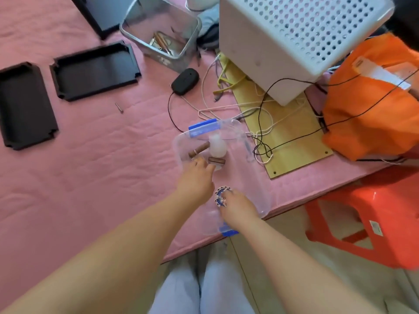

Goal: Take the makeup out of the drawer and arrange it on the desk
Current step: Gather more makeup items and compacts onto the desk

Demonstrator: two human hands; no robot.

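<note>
Head view: left hand [195,180] reaches into the clear bin [249,177] on the pink table [102,166], its grip loose beside the brown tubes [216,160]. Right hand [238,206] pinches a patterned compact [221,197]. Risk: nudged tubes roll; white bottle [217,147] topples.

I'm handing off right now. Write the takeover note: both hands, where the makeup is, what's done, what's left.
Left hand: inside the clear plastic box, fingers by the short brown tube; grasp unclear.
Right hand: holding a round blue-patterned compact at the box's near end.
Still in the box: long brown tube, white bottle.
Done: nothing visibly arranged on the pink surface yet.
Left: lift out all four items and lay them out.
</note>
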